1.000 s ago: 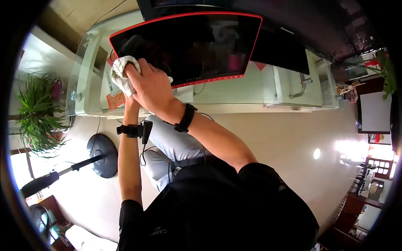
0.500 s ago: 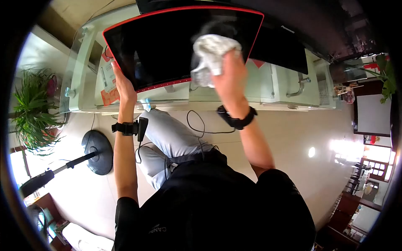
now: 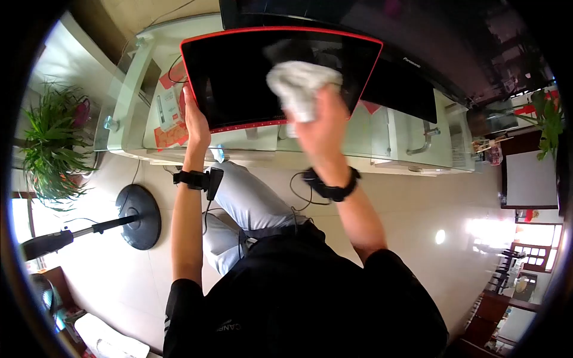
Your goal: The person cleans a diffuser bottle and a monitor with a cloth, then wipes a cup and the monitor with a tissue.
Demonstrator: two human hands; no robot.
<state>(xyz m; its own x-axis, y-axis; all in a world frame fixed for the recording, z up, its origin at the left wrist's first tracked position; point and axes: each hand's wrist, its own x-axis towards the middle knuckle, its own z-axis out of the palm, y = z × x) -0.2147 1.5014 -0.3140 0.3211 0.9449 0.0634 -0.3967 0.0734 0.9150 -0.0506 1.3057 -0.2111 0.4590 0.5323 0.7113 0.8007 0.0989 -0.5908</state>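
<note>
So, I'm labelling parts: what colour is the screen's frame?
The frame is red, best seen in the head view.

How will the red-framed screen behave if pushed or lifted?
The red-framed screen is probably stiff: its frame shows no obvious buckling under the white cloth. Its face is likely slippery, since it looks glossy and reflective. It might tip or slide if pushed; the left hand is at one side edge, and any stand is out of sight.

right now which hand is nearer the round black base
Left. The left hand is above and right of the round black base; the right hand, holding the white cloth, is farther right.
</note>
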